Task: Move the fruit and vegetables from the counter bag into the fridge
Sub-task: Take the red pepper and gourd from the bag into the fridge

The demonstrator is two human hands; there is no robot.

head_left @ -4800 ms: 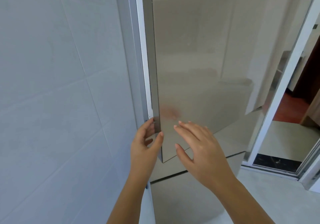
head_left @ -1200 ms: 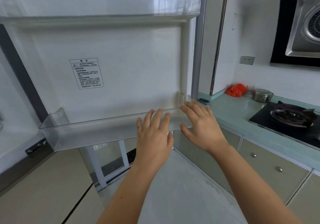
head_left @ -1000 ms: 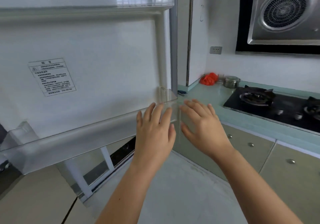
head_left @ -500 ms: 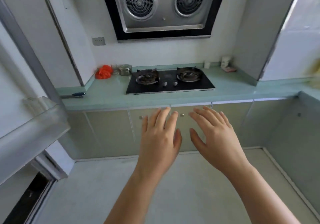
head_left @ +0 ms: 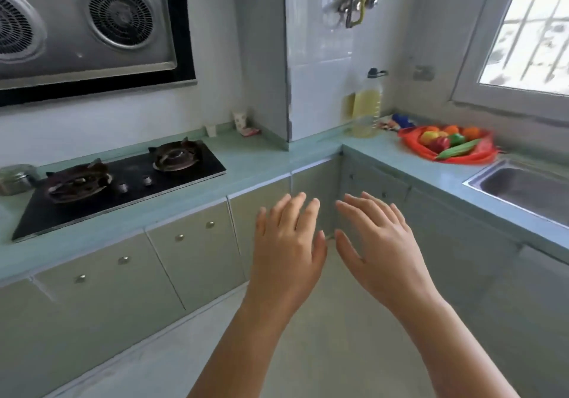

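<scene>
Spanning two walls, L-shaped teal tabletop (head_left: 271,163) runs from the left side round an inner corner to the right side, pale cabinet doors (head_left: 191,256) below it. Range hood (head_left: 83,27) with two round grilles on the wall upper left, black two-burner hob (head_left: 123,185) set into tabletop under it. Window (head_left: 529,34) upper right, steel sink (head_left: 523,188) sunk in tabletop below it. Left hand (head_left: 289,249) and right hand (head_left: 381,243) both held out mid-frame over the floor, palms down, fingers spread, holding nothing, touching nothing, thumbs near each other but apart. Red bag (head_left: 446,146) lies open on the tabletop far right, between sink and oil bottle (head_left: 366,105), well apart from both hands; inside it fruit and vegetables (head_left: 446,142), yellow, orange, red and green pieces, a long green one on top. Oil bottle stands upright near the corner. Small metal pot (head_left: 15,179) at left edge beside hob. Fridge out of view.
</scene>
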